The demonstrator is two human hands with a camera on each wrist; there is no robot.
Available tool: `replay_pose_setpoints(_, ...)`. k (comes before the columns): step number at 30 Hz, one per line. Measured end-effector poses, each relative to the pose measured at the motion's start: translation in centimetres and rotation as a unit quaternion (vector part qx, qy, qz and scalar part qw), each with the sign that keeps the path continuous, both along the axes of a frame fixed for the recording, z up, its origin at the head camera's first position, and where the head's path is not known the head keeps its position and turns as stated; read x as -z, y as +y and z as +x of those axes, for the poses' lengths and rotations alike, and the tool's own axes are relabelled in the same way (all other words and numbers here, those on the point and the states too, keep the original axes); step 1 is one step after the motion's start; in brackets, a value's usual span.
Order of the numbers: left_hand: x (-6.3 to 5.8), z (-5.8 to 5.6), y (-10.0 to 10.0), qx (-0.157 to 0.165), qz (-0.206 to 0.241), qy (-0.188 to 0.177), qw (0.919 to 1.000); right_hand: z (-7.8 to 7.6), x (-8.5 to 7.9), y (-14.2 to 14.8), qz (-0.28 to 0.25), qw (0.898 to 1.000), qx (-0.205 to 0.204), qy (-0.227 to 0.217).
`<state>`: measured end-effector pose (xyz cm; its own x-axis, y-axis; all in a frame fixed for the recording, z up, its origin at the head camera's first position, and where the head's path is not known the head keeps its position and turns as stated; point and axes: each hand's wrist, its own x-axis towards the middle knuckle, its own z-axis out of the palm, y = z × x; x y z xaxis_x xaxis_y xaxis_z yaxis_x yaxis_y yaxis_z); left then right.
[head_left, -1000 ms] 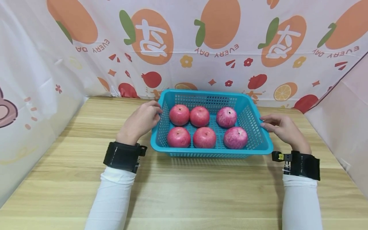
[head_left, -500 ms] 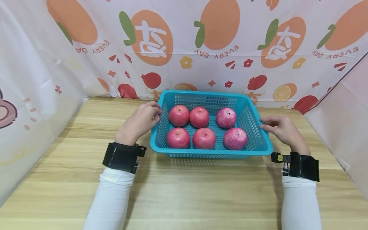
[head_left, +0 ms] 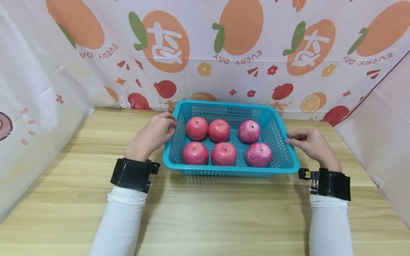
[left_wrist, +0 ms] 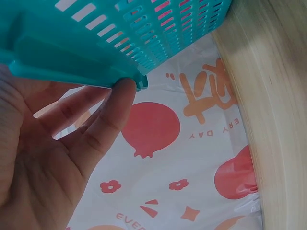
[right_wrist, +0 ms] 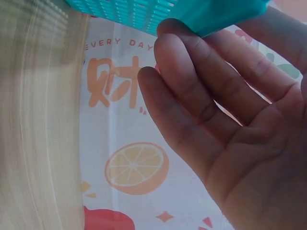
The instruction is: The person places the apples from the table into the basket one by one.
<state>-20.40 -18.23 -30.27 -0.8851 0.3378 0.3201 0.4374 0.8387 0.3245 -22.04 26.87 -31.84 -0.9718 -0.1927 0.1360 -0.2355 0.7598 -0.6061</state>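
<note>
A turquoise plastic basket [head_left: 230, 169] with slotted walls stands near the far edge of the table. Several red apples [head_left: 195, 153] lie in its left and middle parts, and two streaked purple-pink apples [head_left: 258, 155] sit toward the right. My left hand [head_left: 151, 135] grips the rim at the basket's left end; from below, its fingertips [left_wrist: 123, 91] show curled under that rim. At the opposite end my right hand [head_left: 313, 144] pinches the rim, with fingers [right_wrist: 177, 57] beneath the turquoise edge [right_wrist: 225, 14] in the right wrist view.
The wooden table [head_left: 224, 217] stretches in front of the basket. Close behind it hangs a white fruit-print cloth [head_left: 237, 78], with more cloth [head_left: 41, 117] along the left side and a pale panel [head_left: 381, 121] at the right.
The head view has shifted slightly, so the whole scene sits a little further left. Both hands keep their hold on the basket, and the apples lie as before.
</note>
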Motion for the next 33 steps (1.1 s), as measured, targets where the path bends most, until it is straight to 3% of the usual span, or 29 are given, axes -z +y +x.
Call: replay_pose_setpoints(33,0.10,0.22,-0.04,0.007,0.004,0.011,0.9999,0.10,0.18,-0.03,-0.004,0.999,-0.035,0.024)
